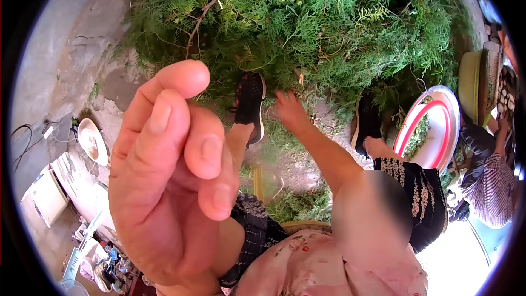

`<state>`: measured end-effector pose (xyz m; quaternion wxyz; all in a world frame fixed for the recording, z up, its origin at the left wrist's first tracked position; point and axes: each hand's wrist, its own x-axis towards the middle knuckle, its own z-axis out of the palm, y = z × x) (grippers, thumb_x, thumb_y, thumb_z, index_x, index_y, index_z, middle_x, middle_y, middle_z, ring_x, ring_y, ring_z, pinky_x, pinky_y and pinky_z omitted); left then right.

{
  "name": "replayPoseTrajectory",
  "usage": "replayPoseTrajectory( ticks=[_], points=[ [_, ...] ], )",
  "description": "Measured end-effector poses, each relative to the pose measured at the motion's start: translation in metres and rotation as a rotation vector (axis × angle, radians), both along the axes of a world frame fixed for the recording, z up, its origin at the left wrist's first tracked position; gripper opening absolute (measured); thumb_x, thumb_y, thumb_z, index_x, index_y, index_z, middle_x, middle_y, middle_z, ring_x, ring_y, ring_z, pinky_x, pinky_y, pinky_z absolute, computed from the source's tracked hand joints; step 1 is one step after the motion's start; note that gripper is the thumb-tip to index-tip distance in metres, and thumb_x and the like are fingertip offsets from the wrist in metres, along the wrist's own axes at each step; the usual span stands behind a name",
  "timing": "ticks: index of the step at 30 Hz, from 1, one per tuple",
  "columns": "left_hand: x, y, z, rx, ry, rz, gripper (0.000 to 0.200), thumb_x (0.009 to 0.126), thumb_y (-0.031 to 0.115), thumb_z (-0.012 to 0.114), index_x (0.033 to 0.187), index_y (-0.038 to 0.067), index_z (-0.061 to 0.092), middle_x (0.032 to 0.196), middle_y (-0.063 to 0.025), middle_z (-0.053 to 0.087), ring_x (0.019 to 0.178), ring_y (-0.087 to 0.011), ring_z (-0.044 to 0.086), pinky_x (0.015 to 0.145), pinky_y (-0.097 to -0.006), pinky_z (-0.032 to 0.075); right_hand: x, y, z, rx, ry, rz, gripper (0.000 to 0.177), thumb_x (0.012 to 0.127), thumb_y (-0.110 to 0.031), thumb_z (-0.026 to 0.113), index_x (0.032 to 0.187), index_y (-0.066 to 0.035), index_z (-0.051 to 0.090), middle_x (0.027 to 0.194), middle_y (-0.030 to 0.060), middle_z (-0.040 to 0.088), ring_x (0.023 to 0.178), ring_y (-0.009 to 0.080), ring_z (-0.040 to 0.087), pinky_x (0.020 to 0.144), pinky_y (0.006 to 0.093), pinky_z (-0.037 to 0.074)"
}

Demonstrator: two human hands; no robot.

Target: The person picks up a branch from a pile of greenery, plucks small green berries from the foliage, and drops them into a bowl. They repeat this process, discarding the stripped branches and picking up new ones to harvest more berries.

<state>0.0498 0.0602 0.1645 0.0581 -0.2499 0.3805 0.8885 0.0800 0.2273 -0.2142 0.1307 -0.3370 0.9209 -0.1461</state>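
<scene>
Close to the camera, my left hand (170, 181) fills the left of the view. Its fingers are curled, with the thumb up against the index finger. Nothing shows in it. Lower down, between the two black shoes, my right hand (292, 112) reaches toward the ground, small and a little blurred. Its fingers point forward and look slightly apart, with no object visible in them. Just beyond that hand lies a big heap of green conifer branches (307, 33). A bare brown twig (207, 8) crosses the heap.
A white basin with a red ring (450, 120), holding green sprigs, leans at my right. Another person (487, 181) sits farther right near a yellow-green tub (470, 79). At left a pale round dish (92, 141) lies by the wall, with shoes (104, 274) and clutter below.
</scene>
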Motion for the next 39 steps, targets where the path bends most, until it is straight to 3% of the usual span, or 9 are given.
replayPoseTrajectory(
  ticks=[5,11,14,20,24,29,33,36,39],
  points=[
    [0.003,0.000,-0.001,0.025,0.022,-0.023,0.025,0.097,0.015,0.031,0.111,-0.001,0.043,0.070,-0.0043,0.047,0.046,-0.0110,0.042,0.043,-0.0231,0.036,0.057,0.078,-0.001,0.132,-0.190,-0.054,0.022,0.066,0.001,0.054,0.087,-0.004,0.060,0.110,0.0106,0.051,0.102,0.0328,0.045,0.081,0.0404,0.043],
    [0.005,-0.010,-0.005,-0.040,0.047,-0.058,0.026,0.096,0.014,0.032,0.114,-0.002,0.042,0.070,-0.0029,0.045,0.047,-0.0093,0.039,0.044,-0.0225,0.036,0.022,0.132,0.016,-0.272,-0.055,-0.587,0.017,0.075,0.000,0.054,0.088,-0.007,0.063,0.081,0.0124,0.060,0.076,0.0304,0.058,0.071,0.0350,0.047],
    [0.001,-0.003,-0.002,0.014,0.030,-0.048,0.026,0.096,0.013,0.032,0.115,-0.003,0.041,0.071,-0.0033,0.044,0.047,-0.0097,0.038,0.045,-0.0230,0.036,0.010,0.149,0.014,-0.365,-0.206,-0.790,0.015,0.075,0.000,0.055,0.087,-0.007,0.062,0.083,0.0126,0.061,0.079,0.0318,0.058,0.071,0.0357,0.047],
    [-0.002,-0.004,-0.007,-0.038,0.043,-0.114,0.026,0.096,0.013,0.032,0.115,-0.003,0.041,0.071,-0.0039,0.044,0.046,-0.0104,0.039,0.046,-0.0236,0.037,0.042,0.130,-0.021,-0.262,-0.157,-0.537,0.028,0.072,0.000,0.058,0.098,-0.010,0.057,0.094,0.0156,0.053,0.084,0.0372,0.054,0.072,0.0402,0.046],
    [-0.004,0.001,-0.009,-0.020,0.036,-0.118,0.027,0.096,0.013,0.032,0.116,-0.003,0.040,0.072,-0.0045,0.044,0.046,-0.0107,0.039,0.046,-0.0241,0.037,0.045,0.120,-0.030,-0.020,-0.275,-0.686,0.031,0.071,0.001,0.060,0.099,-0.010,0.055,0.095,0.0167,0.051,0.082,0.0383,0.054,0.070,0.0411,0.046],
    [-0.006,0.003,-0.007,-0.038,0.029,-0.129,0.027,0.096,0.013,0.031,0.116,-0.003,0.040,0.072,-0.0050,0.045,0.045,-0.0110,0.039,0.046,-0.0246,0.036,0.049,0.130,-0.027,-0.275,-0.022,-0.859,0.010,0.069,0.001,0.059,0.075,-0.007,0.062,0.076,0.0139,0.053,0.070,0.0298,0.056,0.061,0.0365,0.046],
    [-0.006,0.005,-0.007,-0.032,0.039,-0.158,0.028,0.097,0.013,0.030,0.116,-0.004,0.039,0.073,-0.0051,0.046,0.045,-0.0111,0.039,0.046,-0.0245,0.036,0.075,0.124,-0.024,-0.251,-0.314,-0.807,0.012,0.068,0.001,0.063,0.077,-0.006,0.061,0.079,0.0114,0.053,0.070,0.0256,0.056,0.062,0.0327,0.046],
    [-0.007,0.007,-0.008,-0.037,0.037,-0.155,0.028,0.097,0.014,0.030,0.117,-0.003,0.039,0.073,-0.0052,0.046,0.045,-0.0112,0.039,0.045,-0.0245,0.037,0.088,0.105,-0.027,-0.354,-0.400,-0.741,0.018,0.067,0.003,0.063,0.081,-0.007,0.060,0.084,0.0119,0.053,0.072,0.0280,0.055,0.063,0.0342,0.046],
    [-0.007,0.007,-0.009,-0.034,0.030,-0.154,0.028,0.097,0.014,0.030,0.117,-0.003,0.039,0.073,-0.0052,0.046,0.045,-0.0111,0.040,0.045,-0.0244,0.037,0.091,0.094,-0.022,-0.208,-0.434,-0.697,0.025,0.067,0.005,0.062,0.087,-0.008,0.056,0.090,0.0136,0.051,0.076,0.0339,0.054,0.065,0.0377,0.046]
  ],
)
